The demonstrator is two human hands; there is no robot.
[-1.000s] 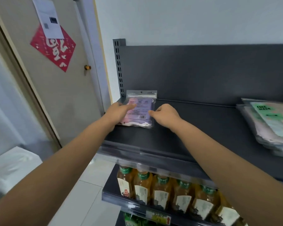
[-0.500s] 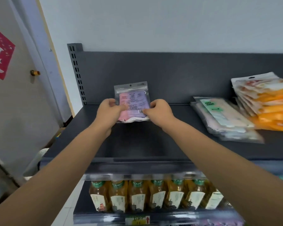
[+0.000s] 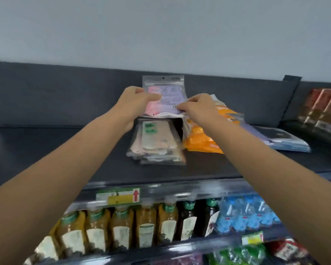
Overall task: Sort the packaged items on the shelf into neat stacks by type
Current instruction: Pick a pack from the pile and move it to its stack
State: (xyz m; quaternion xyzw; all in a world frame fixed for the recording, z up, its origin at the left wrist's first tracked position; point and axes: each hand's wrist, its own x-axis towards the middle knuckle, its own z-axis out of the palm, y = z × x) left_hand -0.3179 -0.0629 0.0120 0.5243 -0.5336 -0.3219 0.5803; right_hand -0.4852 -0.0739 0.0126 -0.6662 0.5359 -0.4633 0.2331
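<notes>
Pinching the lower corners of a pink-and-lilac packet (image 3: 164, 92) with left hand (image 3: 134, 106) and right hand (image 3: 201, 109), holding it upright over the face-mask stack (image 3: 157, 144) on the shelf (image 3: 46, 150), beside orange packets (image 3: 201, 138).

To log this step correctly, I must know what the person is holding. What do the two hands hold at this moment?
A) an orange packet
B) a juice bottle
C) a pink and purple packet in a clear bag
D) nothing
C: the left hand and the right hand each grip one side of the pink and purple packet, while the orange packets lie untouched on the shelf.
</notes>
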